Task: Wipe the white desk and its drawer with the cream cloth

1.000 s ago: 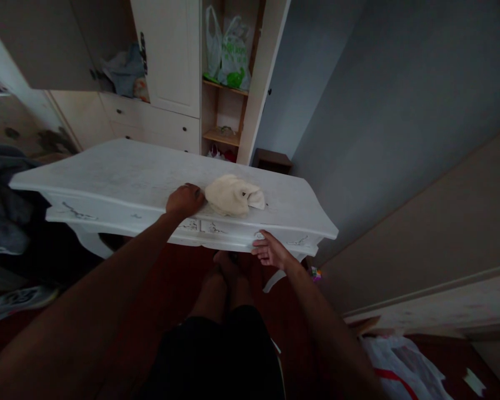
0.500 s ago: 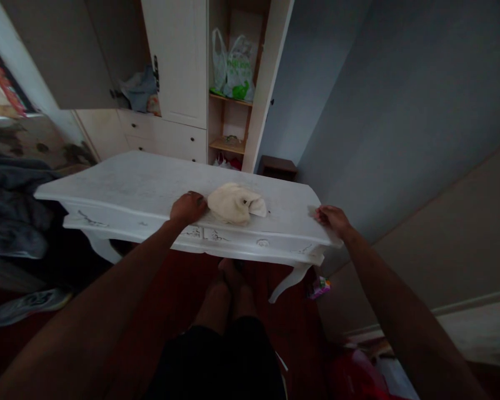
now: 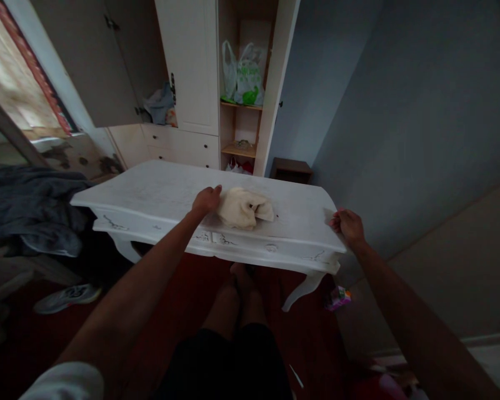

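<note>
A crumpled cream cloth (image 3: 242,210) lies on the white table (image 3: 166,186), near its front edge. Close against the cloth's left side is my left hand (image 3: 207,200), fingers curled under and thumb uppermost; whether it grips the cloth's edge is hidden. At the table's right end, my right hand (image 3: 348,225) is closed, its fingertips pinched just above the top. A small greyish patch shows beside those fingertips, too faint to identify. Carved trim and a round knob mark the table's front.
Behind stands a white wardrobe (image 3: 198,72) with open doors and plastic bags (image 3: 249,80) on a shelf. Dark clothing (image 3: 33,205) is heaped at left, above a shoe (image 3: 66,297). A small brown cabinet (image 3: 291,169) and a grey wall (image 3: 420,122) stand at right.
The whole view has shifted, so the table appears farther right. My left hand has come nearer the cloth and turned from lying low to thumb-up. My right hand stays at the table's right end.
</note>
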Motion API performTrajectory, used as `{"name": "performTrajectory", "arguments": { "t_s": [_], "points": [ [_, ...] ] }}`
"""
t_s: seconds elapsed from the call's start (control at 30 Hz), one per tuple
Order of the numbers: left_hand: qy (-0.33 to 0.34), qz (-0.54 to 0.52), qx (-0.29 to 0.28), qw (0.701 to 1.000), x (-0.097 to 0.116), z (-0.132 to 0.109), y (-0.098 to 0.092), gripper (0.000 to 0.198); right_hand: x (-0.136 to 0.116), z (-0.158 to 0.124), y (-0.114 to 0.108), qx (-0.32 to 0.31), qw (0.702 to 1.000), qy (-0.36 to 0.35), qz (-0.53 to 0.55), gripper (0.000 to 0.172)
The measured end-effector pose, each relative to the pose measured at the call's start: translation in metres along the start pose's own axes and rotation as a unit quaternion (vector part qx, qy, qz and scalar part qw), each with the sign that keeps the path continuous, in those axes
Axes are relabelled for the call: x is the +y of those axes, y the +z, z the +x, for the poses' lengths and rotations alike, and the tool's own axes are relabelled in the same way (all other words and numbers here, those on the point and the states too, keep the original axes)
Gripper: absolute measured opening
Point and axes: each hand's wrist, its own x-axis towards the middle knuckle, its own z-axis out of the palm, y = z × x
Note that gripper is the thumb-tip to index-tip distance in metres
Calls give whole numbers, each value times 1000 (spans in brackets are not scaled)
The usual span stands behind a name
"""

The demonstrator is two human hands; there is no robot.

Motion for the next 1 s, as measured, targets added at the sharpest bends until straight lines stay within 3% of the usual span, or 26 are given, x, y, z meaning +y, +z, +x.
{"name": "performTrajectory", "arguments": {
  "t_s": [0.1, 0.27, 0.43, 0.57, 0.67, 0.77, 0.87, 1.0],
  "points": [
    [38, -37, 8, 999, 31, -6, 7, 74, -3, -2, 0, -6, 999, -15, -28, 32],
    [132, -7, -97, 986, 75, -29, 22, 96, -7, -5, 1, 3, 1000, -2, -27, 23],
    [154, 20, -49, 987, 87, -62, 22, 59, -9, -5, 0, 8, 1000, 12, -15, 10],
    [157, -56, 55, 985, 68, -116, 28, 55, -8, -6, -2, -7, 1000, 2, -26, 11],
    [131, -130, 134, 974, 39, -162, 45, 54, -5, -5, -3, -11, 999, -7, -31, 14],
    [107, -149, 178, 967, 6, -192, 63, 51, -1, -4, -3, -10, 999, -13, -44, 14],
    [67, -118, 186, 973, -24, -202, 71, 50, 0, -3, -3, -10, 998, -21, -50, 14],
    [30, -60, 132, 989, -49, -197, 71, 51, -1, -3, -4, -11, 998, -25, -56, 15]
  ]
}}
